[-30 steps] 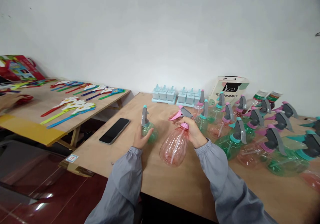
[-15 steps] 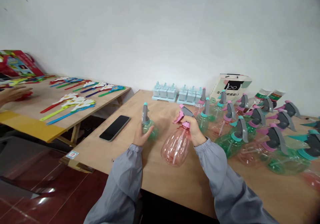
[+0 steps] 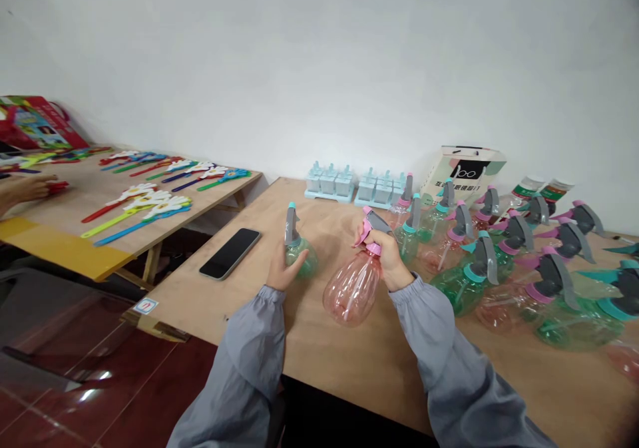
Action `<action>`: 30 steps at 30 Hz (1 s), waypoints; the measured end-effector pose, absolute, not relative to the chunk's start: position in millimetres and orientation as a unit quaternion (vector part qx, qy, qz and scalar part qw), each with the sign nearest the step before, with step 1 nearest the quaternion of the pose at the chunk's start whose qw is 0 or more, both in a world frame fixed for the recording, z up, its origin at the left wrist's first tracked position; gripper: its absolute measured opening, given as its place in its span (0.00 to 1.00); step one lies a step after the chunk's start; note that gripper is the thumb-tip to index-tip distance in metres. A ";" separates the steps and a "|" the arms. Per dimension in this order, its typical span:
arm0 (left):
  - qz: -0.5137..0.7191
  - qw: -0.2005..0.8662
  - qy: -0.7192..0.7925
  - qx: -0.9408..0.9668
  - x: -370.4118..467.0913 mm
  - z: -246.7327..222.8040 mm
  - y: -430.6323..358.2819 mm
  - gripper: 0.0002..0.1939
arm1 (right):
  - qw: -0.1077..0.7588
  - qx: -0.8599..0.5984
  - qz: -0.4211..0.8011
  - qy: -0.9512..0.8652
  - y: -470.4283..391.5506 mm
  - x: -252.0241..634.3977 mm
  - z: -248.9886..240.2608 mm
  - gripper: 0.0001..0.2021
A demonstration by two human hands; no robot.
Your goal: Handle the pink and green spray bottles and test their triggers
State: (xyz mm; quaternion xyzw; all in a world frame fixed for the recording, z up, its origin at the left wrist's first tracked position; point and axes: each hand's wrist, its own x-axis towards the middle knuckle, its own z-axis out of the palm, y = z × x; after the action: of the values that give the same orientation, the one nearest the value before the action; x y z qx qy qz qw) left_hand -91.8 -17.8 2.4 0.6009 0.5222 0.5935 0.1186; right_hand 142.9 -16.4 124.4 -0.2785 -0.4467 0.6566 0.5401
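Observation:
My right hand (image 3: pixel 387 253) is wrapped around the neck and pink trigger of a clear pink spray bottle (image 3: pixel 352 290), which leans with its grey-and-pink head up and to the right. My left hand (image 3: pixel 283 263) curls around the body of a smaller-looking green spray bottle (image 3: pixel 305 259), thumb across its front. That bottle stands upright on the wooden table (image 3: pixel 319 351), its grey head with a teal nozzle showing above my fingers. The fingers behind it are hidden. Just right of my right hand stands another green spray bottle (image 3: pixel 408 241) with a teal collar.
Several pink and green spray bottles (image 3: pixel 499 295) crowd the table's right side. A black phone (image 3: pixel 230 253) lies at the left. Light-blue ice-pop moulds (image 3: pixel 329 183) and a printed box (image 3: pixel 462 174) stand by the wall. A co-worker's hand (image 3: pixel 30 188) is at the side table with flower-shaped hand clappers (image 3: pixel 150 205).
My right hand's fingers have closed further around the trigger, and the pink bottle has shifted slightly. My left hand keeps its hold. The co-worker's hand has changed its pose.

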 end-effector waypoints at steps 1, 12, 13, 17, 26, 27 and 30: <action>0.593 0.119 0.522 0.602 -91.6 2.9 -18.2 0.26 | 0.544 -0.275 0.658 -0.443 -16.3 143.0 124.3 0.03; 0.589 0.126 0.527 0.599 -91.4 3.6 -18.9 0.25 | 0.536 -0.319 0.632 -0.460 -14.2 140.7 116.1 0.05; 0.588 0.129 0.528 0.599 -91.4 3.5 -18.8 0.25 | 0.544 -0.298 0.626 -0.472 -13.7 140.9 115.6 0.04; 0.593 0.131 0.525 0.596 -90.9 3.2 -18.8 0.26 | 0.562 -0.285 0.589 -0.505 -14.2 138.6 114.7 0.01; 0.582 0.131 0.517 0.614 -91.3 4.6 -20.9 0.25 | 0.572 -0.368 0.356 -0.641 -29.3 161.7 95.4 0.09; 0.582 0.134 0.515 0.615 -91.2 4.2 -21.2 0.26 | 0.569 -0.382 0.325 -0.651 -32.1 170.5 91.1 0.11; 0.581 0.145 0.511 0.617 -90.2 3.3 -21.9 0.27 | 0.567 -0.431 0.225 -0.665 -40.4 197.1 80.0 0.18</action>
State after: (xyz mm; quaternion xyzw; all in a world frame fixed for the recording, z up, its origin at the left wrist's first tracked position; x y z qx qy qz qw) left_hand -90.2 -21.9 3.3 0.6167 0.5105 0.5813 0.1452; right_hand 197.1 -40.4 80.0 -0.4313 -0.6650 0.2246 0.5668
